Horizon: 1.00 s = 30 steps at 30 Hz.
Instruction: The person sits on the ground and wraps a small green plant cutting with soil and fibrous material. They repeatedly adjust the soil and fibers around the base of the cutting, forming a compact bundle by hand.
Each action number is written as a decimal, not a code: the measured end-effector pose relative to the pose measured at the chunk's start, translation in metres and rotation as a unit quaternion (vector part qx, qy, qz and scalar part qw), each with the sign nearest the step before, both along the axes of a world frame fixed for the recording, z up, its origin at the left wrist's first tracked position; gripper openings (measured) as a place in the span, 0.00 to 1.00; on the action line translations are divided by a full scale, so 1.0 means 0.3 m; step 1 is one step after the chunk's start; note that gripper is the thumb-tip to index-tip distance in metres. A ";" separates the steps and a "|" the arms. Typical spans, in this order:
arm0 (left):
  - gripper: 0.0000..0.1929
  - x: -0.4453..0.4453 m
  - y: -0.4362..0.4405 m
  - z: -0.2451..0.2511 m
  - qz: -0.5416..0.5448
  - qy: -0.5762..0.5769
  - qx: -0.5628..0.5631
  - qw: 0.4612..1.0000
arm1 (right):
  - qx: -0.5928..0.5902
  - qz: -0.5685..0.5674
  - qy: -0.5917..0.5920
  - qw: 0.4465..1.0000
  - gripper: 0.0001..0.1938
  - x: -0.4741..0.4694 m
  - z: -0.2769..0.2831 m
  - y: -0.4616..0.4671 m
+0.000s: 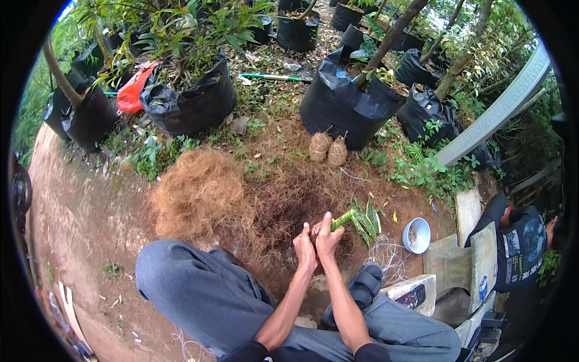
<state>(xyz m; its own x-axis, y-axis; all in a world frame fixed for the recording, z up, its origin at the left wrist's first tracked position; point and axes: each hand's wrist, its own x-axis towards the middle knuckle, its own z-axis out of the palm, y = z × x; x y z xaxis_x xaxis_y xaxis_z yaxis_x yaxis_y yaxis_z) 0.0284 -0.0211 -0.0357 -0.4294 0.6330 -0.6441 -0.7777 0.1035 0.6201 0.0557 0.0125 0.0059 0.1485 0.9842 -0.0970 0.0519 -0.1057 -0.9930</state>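
Observation:
My right hand is closed around the base of a snake plant, whose yellow-edged leaves point to the right. Beside it, my left hand holds the root end of the same plant, thumb raised. Below both hands lies a patch of dark brown fibre. A heap of light brown coconut fibre is to its left. Beyond the dark fibre, two string-wrapped fibre balls stand against a black grow bag. Tangled white string lies right of my hands, near a light blue bowl with a little matter inside.
Large black grow bags with plants line the far side. Concrete blocks stand at the right, one bearing a phone. A person in dark clothes is beyond them. A pale post slants across the upper right.

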 end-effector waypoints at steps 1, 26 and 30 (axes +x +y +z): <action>0.19 -0.006 0.002 0.005 0.006 -0.022 -0.003 1.000 | -0.020 0.008 -0.018 1.000 0.20 -0.006 -0.001 0.007; 0.12 -0.109 0.042 -0.040 -0.041 -0.142 0.135 0.980 | 0.133 0.245 -0.058 0.959 0.46 0.120 0.081 0.114; 0.13 -0.173 0.009 -0.045 -0.039 -0.177 0.137 0.974 | -0.015 0.198 0.037 0.979 0.39 0.198 0.080 0.183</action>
